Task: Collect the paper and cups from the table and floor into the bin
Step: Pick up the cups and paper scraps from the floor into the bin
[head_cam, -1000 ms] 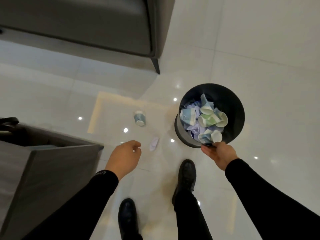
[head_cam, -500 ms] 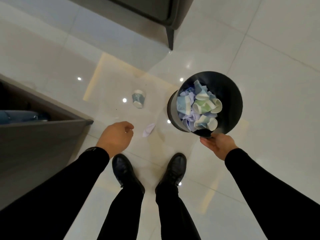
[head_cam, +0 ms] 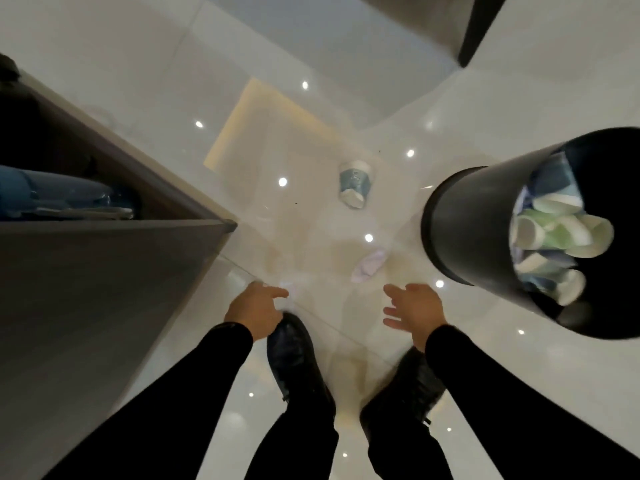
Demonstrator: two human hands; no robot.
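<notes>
Both hands hang empty over glossy white floor tiles (head_cam: 145,64); left hand (head_cam: 255,308) loosely curled, right hand (head_cam: 414,308) spread; beyond them lie crumpled paper (head_cam: 369,266) and, farther off, a cup (head_cam: 355,188); the black bin (head_cam: 460,223) stands right, full; a grey table (head_cam: 104,258) sits left.

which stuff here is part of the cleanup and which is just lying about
Job:
bin, holding cups already
cup on its side on the floor
paper on the floor
left hand and right hand, both empty

Not the job:
grey table
blue thing on its shelf
shoes
</notes>
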